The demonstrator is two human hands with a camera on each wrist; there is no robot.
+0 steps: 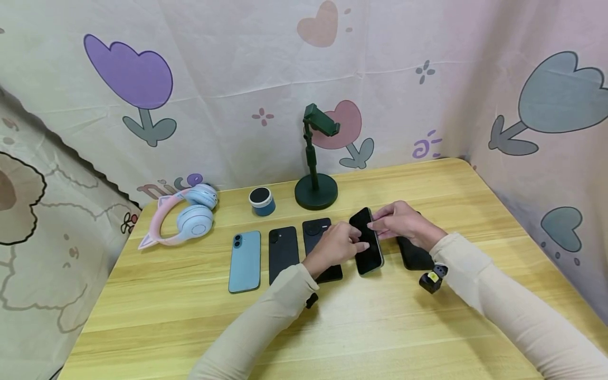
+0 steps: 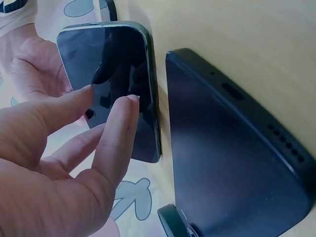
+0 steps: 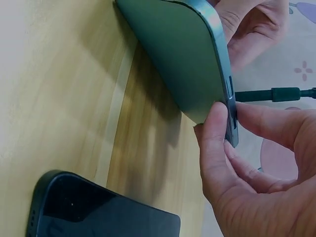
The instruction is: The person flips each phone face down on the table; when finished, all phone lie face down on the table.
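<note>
My right hand (image 1: 404, 224) pinches the long right edge of a smartphone (image 1: 370, 260) between thumb and fingers. Its black screen faces up, and the right wrist view shows a pale green back (image 3: 182, 59) tilted up off the table. Over the screen is my left hand (image 1: 336, 244), its fingers loosely extended and fingertips close to the glass. Under my left wrist lies a dark phone with a round camera (image 1: 328, 274), partly hidden. A black phone (image 1: 415, 256) lies beneath my right wrist, also partly covered.
Farther left lie a dark phone (image 1: 283, 250) and a light blue phone (image 1: 244, 261). Behind the row stand a blue-and-white jar (image 1: 263, 202) and a dark green phone stand (image 1: 316, 192). Cat-ear headphones (image 1: 195, 220) rest at the back left. A printed curtain (image 1: 228, 53) hangs behind the table.
</note>
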